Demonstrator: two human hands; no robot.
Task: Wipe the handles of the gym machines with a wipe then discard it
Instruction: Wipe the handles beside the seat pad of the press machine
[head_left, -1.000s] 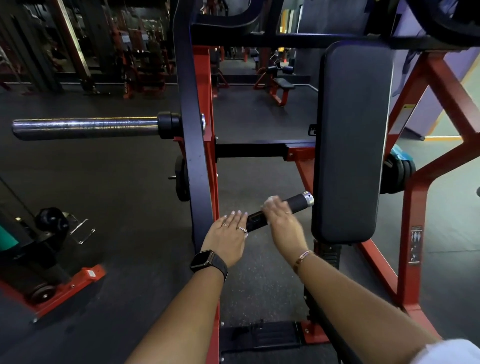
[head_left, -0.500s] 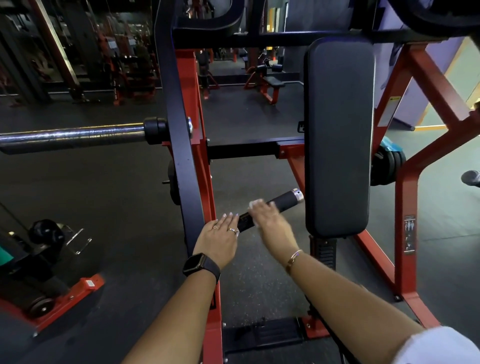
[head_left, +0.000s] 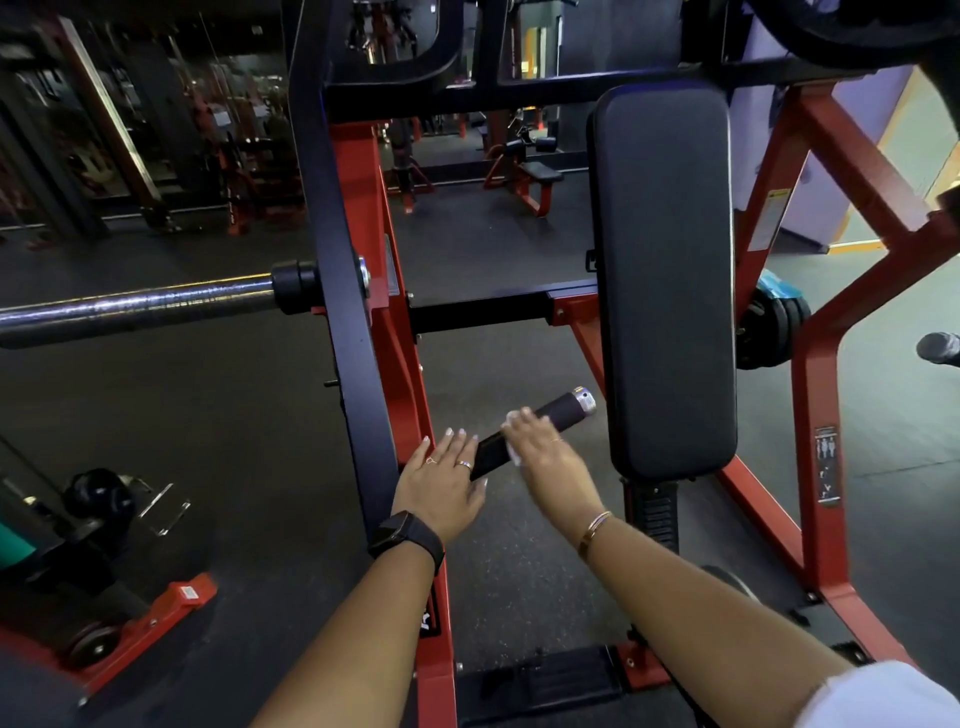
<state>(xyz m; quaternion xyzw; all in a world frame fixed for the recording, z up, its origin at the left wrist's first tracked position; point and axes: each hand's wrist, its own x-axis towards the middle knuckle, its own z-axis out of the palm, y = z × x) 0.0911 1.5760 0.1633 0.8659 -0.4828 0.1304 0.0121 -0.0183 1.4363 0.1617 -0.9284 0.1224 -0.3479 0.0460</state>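
- Under the right hand (head_left: 550, 462), a crumpled white wipe (head_left: 515, 456) is being pressed against the black foam-covered cylindrical handle (head_left: 558, 410). The fingers (head_left: 524, 426) are curving over the handle and pinning the wipe there.
- White edges of the wipe are peeking out past the fingertips and below the palm. The hand itself is looking slightly blurred.
- Beyond those fingers, the uncovered part of the handle is running up and to the right, ending in a silver metal end cap (head_left: 584, 399).
- Just left of the right fingers, the left hand (head_left: 441, 483) is lying flat, with its fingers (head_left: 457, 441) straight, close together and holding nothing. Its thumb side is meeting the lower end of the handle.
- Behind the left fingers, a black smartwatch (head_left: 408, 535) is sitting on the wrist. Behind the right fingers, a thin gold bangle (head_left: 595, 527) is circling the other wrist.
- To the right of the right fingers, just past the end cap, a tall black padded chest rest (head_left: 665, 280) is standing upright on the red steel machine frame (head_left: 810, 415).
- Left of the left fingers, a black steel upright (head_left: 337, 260) is rising out of view. A long chrome bar (head_left: 135, 306) is sticking out from it to the left.
- Below both sets of fingers, the dark speckled rubber floor (head_left: 519, 571) is showing between the forearms.
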